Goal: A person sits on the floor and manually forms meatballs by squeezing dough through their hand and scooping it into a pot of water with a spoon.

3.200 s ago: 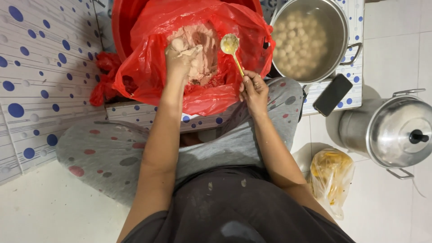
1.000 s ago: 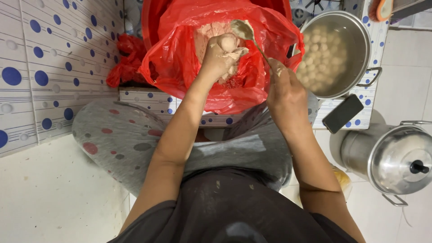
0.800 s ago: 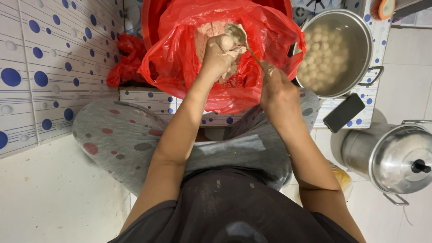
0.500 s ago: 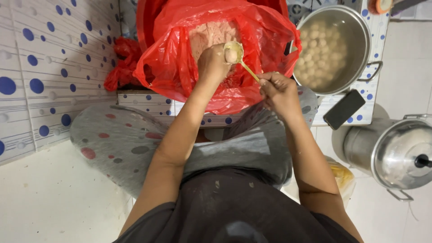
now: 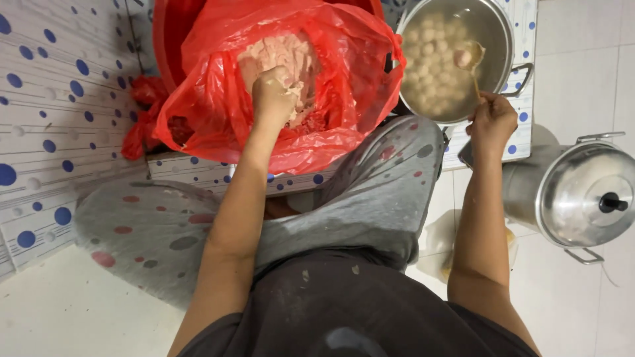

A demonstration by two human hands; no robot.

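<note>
Left hand [image 5: 274, 96] clenched in pink meat paste [image 5: 281, 56] inside the red plastic bag [image 5: 344, 79]; right hand [image 5: 491, 122] grips a spoon [image 5: 471, 59] holding a ball over the round steel pot [image 5: 506, 39] to drop it.

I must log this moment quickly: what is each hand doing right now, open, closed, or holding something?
Left hand: closed on pink meat paste in the red bag.
Right hand: closed on a spoon over the pot.
</note>
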